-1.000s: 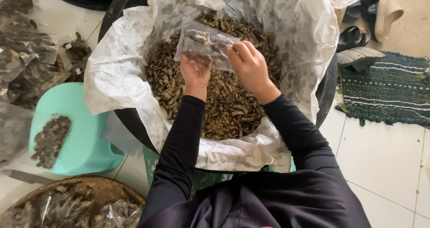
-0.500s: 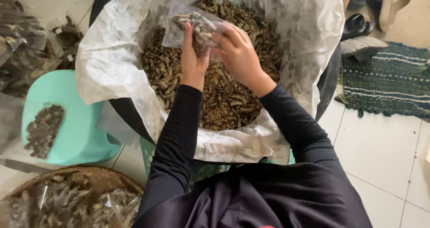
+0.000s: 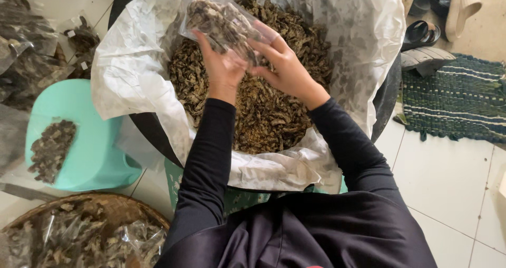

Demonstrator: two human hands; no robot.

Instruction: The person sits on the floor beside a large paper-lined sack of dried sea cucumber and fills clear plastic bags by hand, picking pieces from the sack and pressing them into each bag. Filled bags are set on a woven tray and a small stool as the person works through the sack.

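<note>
Both hands holding a part-filled clear bag over the big lined tub, upper centre of frame.

Left hand closed round the clear plastic bag from below, right hand with fingers loosely curled at its right side and mouth; bag holds a fair load of dark dried pieces. Looks like filling is about done, closing the bag not yet. Tub with white liner remains heaped with dried pieces, so much left to pack. Finished bags lie in woven basket lower left; one sits on mint stool. Versus earlier frames: bag lifted higher in frame, tipped more upright, hands closer together.
</note>
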